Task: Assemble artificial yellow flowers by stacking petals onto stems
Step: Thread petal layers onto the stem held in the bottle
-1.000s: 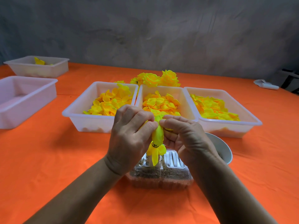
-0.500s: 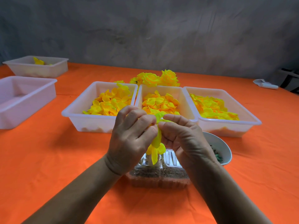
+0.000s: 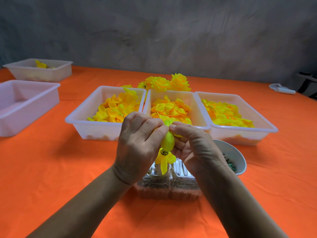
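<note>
Orange cloth covers the desk [image 3: 51,169], and from its left edge inward sit an empty tub [image 3: 10,121] and, behind it, a far tub [image 3: 56,73] with a scrap of yellow inside, both well apart from my work. Next come three bins in a row: the left bin [image 3: 82,124], mid bin [image 3: 149,102] and right bin [image 3: 264,127], each heaped with loose petals [image 3: 116,109], set just beyond my hands, I judge, so a short reach fetches the next layer. My left hand [image 3: 137,148] has its fingers curled round the bud [image 3: 168,142], pinching its upper part to keep the wrapped petals tight. The bud hangs raised between both hands, above the clear box [image 3: 181,189], with loose petals trailing below a dark band at its base; the stem itself I cannot see. My right hand [image 3: 193,148] cups it from the other side, fingers pressed to the tip, seemingly steadying the layer. Behind the bins lie finished flowers [image 3: 164,83]. At my right wrist stands a bowl [image 3: 240,160] of dark green bits, close enough that my forearm could knock it. My own hands block my view of the mid bin's near rim.
</note>
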`<state>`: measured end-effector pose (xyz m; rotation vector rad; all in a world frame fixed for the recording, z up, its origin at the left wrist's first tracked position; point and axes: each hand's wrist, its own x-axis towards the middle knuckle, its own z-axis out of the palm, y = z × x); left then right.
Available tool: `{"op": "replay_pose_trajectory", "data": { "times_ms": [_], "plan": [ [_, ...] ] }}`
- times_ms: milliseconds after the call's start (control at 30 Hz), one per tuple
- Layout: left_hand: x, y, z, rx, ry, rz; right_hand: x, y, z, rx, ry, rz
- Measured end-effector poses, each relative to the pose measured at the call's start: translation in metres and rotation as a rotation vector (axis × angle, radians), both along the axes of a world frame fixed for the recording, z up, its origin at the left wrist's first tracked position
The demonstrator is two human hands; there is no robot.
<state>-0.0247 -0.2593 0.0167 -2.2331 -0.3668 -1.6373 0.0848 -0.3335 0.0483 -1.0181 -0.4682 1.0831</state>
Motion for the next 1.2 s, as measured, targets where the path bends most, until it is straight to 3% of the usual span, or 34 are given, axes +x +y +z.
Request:
{"op": "replay_pose_trajectory", "data": {
  "times_ms": [300, 533, 900, 1200],
  "plan": [
    [0.001, -0.004, -0.003, -0.038, -0.022, -0.02, -0.001, 0.001, 0.0, -0.049, 0.02, 0.014],
    [0.002, -0.004, -0.006, 0.003, -0.062, -0.021, -0.003, -0.003, -0.003, 0.022, 0.03, 0.026],
    [0.003, -0.002, -0.012, 0.088, -0.034, -0.012, 0.001, -0.001, 0.002, -0.083, 0.13, 0.075],
    [-0.003, -0.006, -0.011, 0.047, -0.045, -0.049, -0.001, -0.003, 0.0, -0.004, 0.078, 0.061]
  ]
}}
